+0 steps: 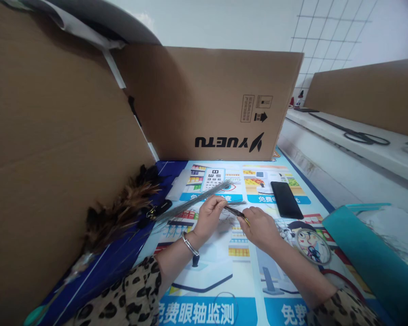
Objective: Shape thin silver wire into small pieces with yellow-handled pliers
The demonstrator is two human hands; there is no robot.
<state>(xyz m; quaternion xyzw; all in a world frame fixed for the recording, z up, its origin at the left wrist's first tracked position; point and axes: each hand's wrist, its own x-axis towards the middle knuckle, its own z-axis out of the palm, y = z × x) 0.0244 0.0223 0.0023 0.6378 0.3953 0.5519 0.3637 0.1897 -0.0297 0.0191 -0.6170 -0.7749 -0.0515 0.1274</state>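
My right hand (261,226) is closed around a pair of pliers (236,211) with dark jaws and a yellowish handle. The jaws point left and reach the fingertips of my left hand (209,217). Thumb and forefinger of that hand are pinched together, but what lies between them is too small to make out. Just behind my left hand, a bundle of thin grey wires (193,199) lies slantwise on the printed table cover (214,267). A silver bangle (189,244) is on my left wrist.
A black phone (286,199) lies to the right, near a round clear dish (313,246) and a teal box (367,258). Brown feathers (122,203) lie along the left. Cardboard panels (207,99) stand behind and left. Scissors (363,136) rest on the right ledge (333,140).
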